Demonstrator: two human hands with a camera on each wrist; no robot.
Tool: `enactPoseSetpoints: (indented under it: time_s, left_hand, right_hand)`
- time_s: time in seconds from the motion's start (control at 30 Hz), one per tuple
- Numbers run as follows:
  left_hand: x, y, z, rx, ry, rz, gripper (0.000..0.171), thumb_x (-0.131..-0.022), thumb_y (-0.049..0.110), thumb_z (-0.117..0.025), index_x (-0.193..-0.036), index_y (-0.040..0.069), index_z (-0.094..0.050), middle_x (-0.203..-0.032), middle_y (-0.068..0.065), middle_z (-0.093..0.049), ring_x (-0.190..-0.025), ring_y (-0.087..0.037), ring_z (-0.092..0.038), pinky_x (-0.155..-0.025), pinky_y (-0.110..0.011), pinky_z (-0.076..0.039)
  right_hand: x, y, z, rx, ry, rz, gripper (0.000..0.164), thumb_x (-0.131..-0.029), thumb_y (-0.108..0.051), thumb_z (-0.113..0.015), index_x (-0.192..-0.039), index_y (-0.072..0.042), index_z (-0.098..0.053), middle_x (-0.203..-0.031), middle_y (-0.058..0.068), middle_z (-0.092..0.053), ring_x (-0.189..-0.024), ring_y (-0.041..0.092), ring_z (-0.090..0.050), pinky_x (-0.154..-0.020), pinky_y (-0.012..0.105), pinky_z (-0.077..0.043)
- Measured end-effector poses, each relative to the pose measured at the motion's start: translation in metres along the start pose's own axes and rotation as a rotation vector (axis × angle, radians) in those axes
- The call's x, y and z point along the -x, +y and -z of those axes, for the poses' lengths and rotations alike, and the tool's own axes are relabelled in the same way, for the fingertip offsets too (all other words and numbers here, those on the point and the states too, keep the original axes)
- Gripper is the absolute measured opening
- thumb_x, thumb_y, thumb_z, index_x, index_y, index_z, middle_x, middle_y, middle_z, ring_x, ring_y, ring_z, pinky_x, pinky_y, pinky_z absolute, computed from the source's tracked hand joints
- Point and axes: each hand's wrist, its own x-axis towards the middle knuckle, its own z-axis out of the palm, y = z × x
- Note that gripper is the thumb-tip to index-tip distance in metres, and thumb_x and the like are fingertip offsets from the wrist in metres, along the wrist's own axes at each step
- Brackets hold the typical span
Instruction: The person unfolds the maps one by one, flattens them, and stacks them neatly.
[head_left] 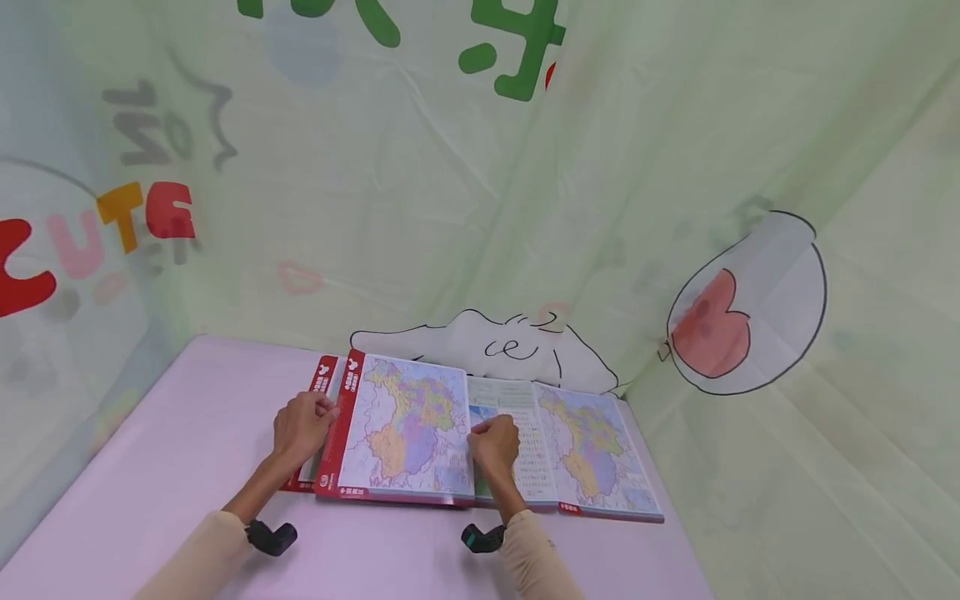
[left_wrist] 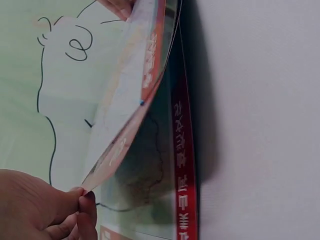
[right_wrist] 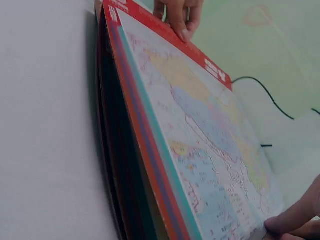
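A map booklet (head_left: 408, 429) with a red left border and a pastel-coloured map is raised slightly above the things under it. My left hand (head_left: 302, 427) pinches its red border on the left side, thumb and fingertips at the edge (left_wrist: 86, 192). At the opposite edge, my right hand (head_left: 497, 443) pinches the booklet's right side. Stepped orange, purple and teal page edges (right_wrist: 150, 130) show along its near side. Beneath lies another red-edged printed sheet (left_wrist: 182, 150) with white characters, mostly covered by the booklet.
To the right lie a text page (head_left: 534, 454) and a second map panel (head_left: 600, 454) with a red corner tab. All rest on a pink-white table (head_left: 202, 417). A pale green curtain (head_left: 420, 208) with printed drawings hangs behind and around the table.
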Motion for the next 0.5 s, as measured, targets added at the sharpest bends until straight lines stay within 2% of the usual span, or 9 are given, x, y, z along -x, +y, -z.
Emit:
enactPoseSetpoints:
  time_s: [0.07,0.17,0.3,0.43,0.5]
  left_hand:
    - [0.001,-0.003,-0.001,-0.005,-0.008,0.004,0.022,-0.100,0.017,-0.079,-0.106,-0.004,-0.075,-0.089,-0.015,-0.075,-0.075,-0.022,-0.065,-0.068,-0.030,-0.045]
    - [0.003,-0.007,-0.004,-0.001,-0.020,0.002,0.023,-0.101,0.017,-0.078,-0.106,-0.006,-0.075,-0.086,-0.013,-0.074,-0.073,-0.020,-0.063,-0.067,-0.031,-0.045]
    - [0.002,-0.011,-0.007,-0.006,-0.014,-0.005,0.021,-0.100,0.016,-0.079,-0.104,-0.005,-0.076,-0.081,-0.010,-0.072,-0.069,-0.019,-0.061,-0.063,-0.031,-0.043]
    - [-0.001,-0.010,-0.006,-0.012,0.001,-0.025,0.020,-0.099,0.014,-0.079,-0.104,-0.006,-0.077,-0.081,-0.013,-0.074,-0.067,-0.020,-0.062,-0.061,-0.030,-0.043]
    - [-0.001,-0.011,-0.005,-0.014,0.007,-0.035,0.021,-0.099,0.013,-0.079,-0.105,-0.007,-0.076,-0.085,-0.016,-0.076,-0.068,-0.021,-0.064,-0.060,-0.030,-0.044]
  right_hand:
    - [0.000,0.002,0.001,-0.008,-0.014,0.002,0.007,-0.074,-0.006,-0.081,-0.068,-0.010,-0.080,-0.075,0.008,-0.076,-0.070,0.027,-0.069,-0.060,0.038,-0.050]
    - [0.011,-0.016,0.018,-0.036,-0.052,-0.052,0.005,-0.074,-0.004,-0.084,-0.071,-0.007,-0.081,-0.078,0.011,-0.077,-0.073,0.029,-0.068,-0.063,0.037,-0.051]
    - [0.009,-0.018,0.027,-0.057,-0.105,-0.091,0.007,-0.076,-0.003,-0.086,-0.073,-0.006,-0.081,-0.079,0.012,-0.077,-0.072,0.028,-0.066,-0.060,0.035,-0.049]
    - [-0.015,0.013,0.016,-0.063,-0.142,-0.061,0.007,-0.079,-0.008,-0.087,-0.074,-0.010,-0.082,-0.077,0.008,-0.076,-0.064,0.024,-0.066,-0.052,0.031,-0.048]
    - [-0.017,0.013,0.027,-0.074,-0.163,-0.067,0.005,-0.080,-0.007,-0.085,-0.077,-0.007,-0.082,-0.077,0.010,-0.077,-0.061,0.024,-0.068,-0.051,0.032,-0.051]
